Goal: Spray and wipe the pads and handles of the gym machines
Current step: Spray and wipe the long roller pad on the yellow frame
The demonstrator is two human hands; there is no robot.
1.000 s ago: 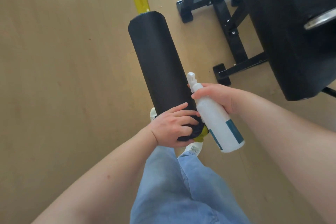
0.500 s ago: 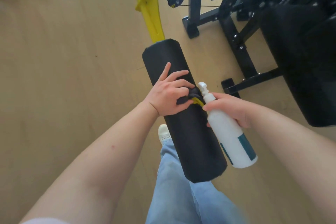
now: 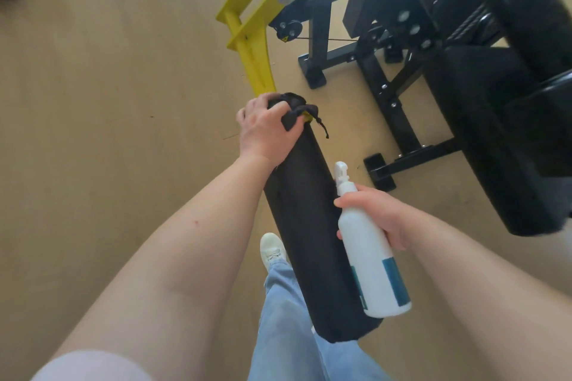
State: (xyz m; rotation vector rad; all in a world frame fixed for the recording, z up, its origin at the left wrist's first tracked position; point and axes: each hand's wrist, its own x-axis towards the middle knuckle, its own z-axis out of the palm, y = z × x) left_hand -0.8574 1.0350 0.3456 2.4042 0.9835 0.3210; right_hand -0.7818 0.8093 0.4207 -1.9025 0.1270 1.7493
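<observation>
Roller pad (image 3: 303, 226): lying as a long black cylinder mid-view, running from the yellow lever arm (image 3: 253, 52) at its far end back toward the legs, raised off the floor (image 3: 108, 102). Probably handling as soft foam under a smooth cover, giving a little under pressure, likely turning on its bar and getting slick once wet. So bracing best at the far end, close to the arm, with the cloth wrapped round rather than laid flat.

Gripping that far end now: left hand (image 3: 266, 127), fingers curled over the top of the pad and bunching a dark cloth (image 3: 294, 117) against it, a loose tail of fabric dangling off the right side.

Holding a white spray bottle (image 3: 368, 257) just beside the pad's right flank: right hand (image 3: 377, 213), fingers wrapped round the upper body below the neck, nozzle pointing away. Finger on the pump or not, impossible to tell.

Judging from this, wiping at the far end, with the near end and underside probably waiting.

Farther out: black machine frame (image 3: 390, 96) standing on the floor to the right, a large black seat pad (image 3: 495, 148) beyond it, well apart from the roller. Showing below the pad, blue jeans (image 3: 288, 318) and a pale shoe (image 3: 270, 249).
</observation>
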